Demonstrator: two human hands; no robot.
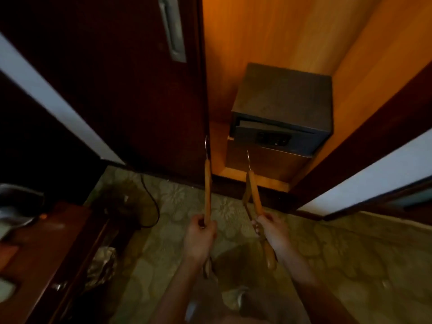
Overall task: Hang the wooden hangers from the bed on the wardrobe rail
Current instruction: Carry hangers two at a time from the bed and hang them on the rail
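My left hand [200,237] grips a wooden hanger [207,185] seen edge-on, its metal hook pointing up beside the dark door edge. In my right hand [272,231] I hold a second wooden hanger [253,195], hook up, its lower end sticking out below my wrist. A further wooden piece shows beside it; I cannot tell whether it belongs to another hanger. Both hangers point toward the open wardrobe [268,43], lit orange inside. No rail is in view, and the bed is out of sight.
A dark safe [282,99] sits on the wardrobe floor with its door ajar. The dark sliding door [117,90] with a metal handle [171,29] stands at left. A wooden desk [42,249] and a black cable [152,202] lie low left on patterned carpet.
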